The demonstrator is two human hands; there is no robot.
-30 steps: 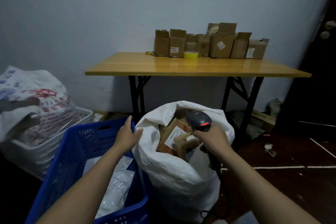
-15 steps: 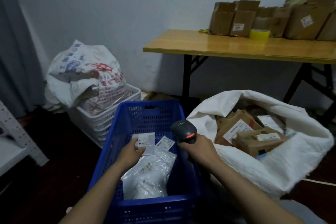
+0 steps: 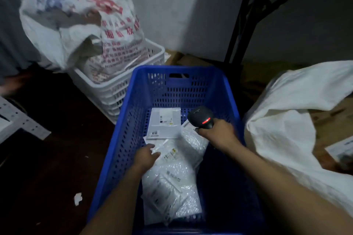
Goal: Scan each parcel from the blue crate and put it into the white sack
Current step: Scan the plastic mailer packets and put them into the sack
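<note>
The white sack (image 3: 286,120) fills the right side, its mouth slumped open; brown cartons inside it are blurred. Just left of it stands the blue crate (image 3: 122,139), its long axis running from the person toward the wall. Behind the crate's far left corner a printed sack (image 3: 76,25) sits in a white basket (image 3: 114,89), and a black table leg (image 3: 242,25) rises against the wall at the upper right.

The parcels are in the crate, on its floor. The largest, a bubble-wrap parcel (image 3: 172,187), lies flat in the near half, its long axis along the crate's length and leaning a little to the right at the far end. A flat white parcel (image 3: 165,124) lies label-up at the far end, its long sides also pointing toward the wall. A smaller bubble-wrap parcel (image 3: 193,141) lies to its right, angled toward the crate's right wall and partly under the right hand.

The left hand (image 3: 146,155) is down in the crate, back up, fingers lying on the far left corner of the largest parcel; whether they pinch it or only touch it I cannot tell. The right hand (image 3: 217,131) is wrapped round the handle of a black scanner (image 3: 200,118), whose head points left and away over the flat white parcel, a red light glowing on its back.

A white scrap (image 3: 78,198) lies on the dark floor left of the crate.
</note>
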